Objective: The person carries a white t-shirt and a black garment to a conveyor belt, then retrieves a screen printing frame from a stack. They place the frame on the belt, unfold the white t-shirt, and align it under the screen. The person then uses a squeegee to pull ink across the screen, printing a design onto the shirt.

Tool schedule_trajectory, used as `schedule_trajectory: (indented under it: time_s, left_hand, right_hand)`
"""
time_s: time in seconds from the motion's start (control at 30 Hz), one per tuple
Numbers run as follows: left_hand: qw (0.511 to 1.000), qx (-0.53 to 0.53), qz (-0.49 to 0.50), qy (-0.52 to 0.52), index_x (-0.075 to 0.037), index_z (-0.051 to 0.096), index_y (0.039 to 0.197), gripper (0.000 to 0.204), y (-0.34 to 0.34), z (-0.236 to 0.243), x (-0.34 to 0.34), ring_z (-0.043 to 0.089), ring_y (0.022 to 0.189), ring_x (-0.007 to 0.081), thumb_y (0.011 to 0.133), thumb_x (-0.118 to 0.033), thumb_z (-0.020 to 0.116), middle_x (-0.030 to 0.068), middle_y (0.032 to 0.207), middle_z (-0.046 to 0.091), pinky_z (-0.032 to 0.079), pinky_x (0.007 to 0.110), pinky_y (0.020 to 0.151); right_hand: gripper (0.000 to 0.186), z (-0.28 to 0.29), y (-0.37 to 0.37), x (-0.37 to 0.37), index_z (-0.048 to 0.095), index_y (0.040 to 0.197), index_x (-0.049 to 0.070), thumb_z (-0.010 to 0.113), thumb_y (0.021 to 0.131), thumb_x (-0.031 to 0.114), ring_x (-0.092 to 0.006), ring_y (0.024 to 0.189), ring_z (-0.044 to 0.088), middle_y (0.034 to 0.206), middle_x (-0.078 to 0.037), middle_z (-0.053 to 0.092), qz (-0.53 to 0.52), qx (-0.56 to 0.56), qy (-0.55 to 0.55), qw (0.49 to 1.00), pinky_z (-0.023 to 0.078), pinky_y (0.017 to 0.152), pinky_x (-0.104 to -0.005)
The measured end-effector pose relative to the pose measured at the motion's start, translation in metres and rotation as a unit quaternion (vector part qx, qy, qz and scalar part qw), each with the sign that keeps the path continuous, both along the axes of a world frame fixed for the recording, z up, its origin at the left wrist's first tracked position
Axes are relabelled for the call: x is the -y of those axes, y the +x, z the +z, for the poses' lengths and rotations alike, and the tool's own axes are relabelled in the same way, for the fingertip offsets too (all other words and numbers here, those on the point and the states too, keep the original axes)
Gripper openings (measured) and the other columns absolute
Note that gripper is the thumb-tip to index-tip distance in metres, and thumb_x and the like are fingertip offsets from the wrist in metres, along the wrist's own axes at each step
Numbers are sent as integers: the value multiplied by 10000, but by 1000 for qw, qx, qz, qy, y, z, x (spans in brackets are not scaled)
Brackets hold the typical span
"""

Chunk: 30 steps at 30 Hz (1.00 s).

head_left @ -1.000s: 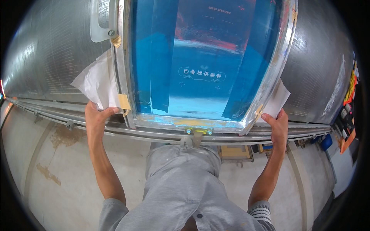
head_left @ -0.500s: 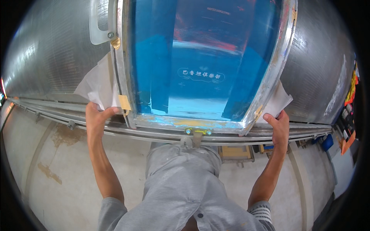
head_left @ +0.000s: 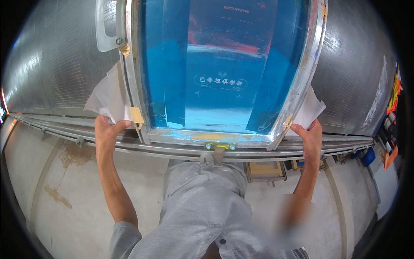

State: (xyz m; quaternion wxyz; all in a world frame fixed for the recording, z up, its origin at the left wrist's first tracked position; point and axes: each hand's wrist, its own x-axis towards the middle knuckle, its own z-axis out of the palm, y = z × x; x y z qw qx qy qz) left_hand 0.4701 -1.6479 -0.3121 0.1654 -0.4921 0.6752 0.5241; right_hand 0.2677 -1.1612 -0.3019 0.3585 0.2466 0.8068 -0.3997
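Observation:
In front of me a screen-printing frame [head_left: 174,134] with a metal rim lies over the metal table. Its blue mesh [head_left: 215,101] carries pale lettering and red smears. White sheet corners stick out from under both sides; whether cloth or paper I cannot tell, and whether they belong to one sheet is hidden. My left hand [head_left: 107,131] pinches the left corner of the white sheet [head_left: 107,95] between thumb and fingers, beside the frame's lower left corner. At the lower right side, my right hand [head_left: 310,133] is closed on the right corner of the sheet [head_left: 309,111].
A metal table [head_left: 60,69] extends to both sides, with a rail [head_left: 181,153] along its near edge. A yellow bracket with bolts [head_left: 220,146] joins the frame's near side. A pale handle [head_left: 103,26] stands at upper left. Other frames [head_left: 265,171] sit below the table.
Both hands keep their hold on the white sheet and have hardly moved. The frame appears shifted slightly left in view. A blur now covers my right elbow.

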Motion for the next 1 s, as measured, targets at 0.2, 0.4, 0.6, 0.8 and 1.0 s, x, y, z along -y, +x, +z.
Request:
schedule_trajectory:
  time_s: [0.2, 0.4, 0.6, 0.8, 1.0]
  left_hand:
    - [1000, -1, -23, -6, 66, 675, 1000, 330, 3, 0, 1, 635, 816, 146, 682, 29, 756, 85, 918, 698, 491, 283, 790]
    - [999, 16, -39, -14, 62, 679, 983, 318, 3, -1, 3, 628, 788, 139, 686, -1, 773, 75, 906, 697, 493, 278, 762]
    - [999, -33, 29, -27, 60, 679, 972, 319, 7, -3, -7, 624, 777, 141, 695, -40, 803, 70, 889, 691, 491, 286, 754]
    - [994, 55, 0, -97, 68, 655, 1059, 411, 15, 1, 1, 627, 833, 163, 705, -67, 815, 87, 935, 692, 478, 297, 794]
    - [998, 7, -3, -59, 65, 619, 1152, 520, 1, 1, -7, 632, 848, 175, 720, -124, 841, 105, 963, 695, 474, 298, 800]
  right_hand:
    - [554, 0, 0, -1, 557, 1210, -86, 768, 711, 33, -195, 1008, 635, 1117, -149, 669, 7, 3, 5, 1000, 471, 948, -313]
    - [571, -1, 1, -7, 557, 1222, -91, 765, 701, 21, -202, 996, 634, 1103, -151, 668, 5, 5, 5, 1000, 470, 937, -307]
    - [591, 7, -5, -14, 542, 1252, -63, 789, 735, 83, -191, 1047, 608, 1154, -126, 646, -38, -8, -41, 998, 441, 976, -311]
    - [552, 5, -27, 1, 581, 1212, -31, 822, 740, 125, -180, 975, 627, 1093, -102, 651, -62, -151, -45, 986, 496, 861, -288]
    - [473, 7, -46, 26, 601, 1208, 29, 778, 771, 61, -218, 1031, 649, 1121, -141, 684, 135, -242, 82, 957, 492, 927, -338]
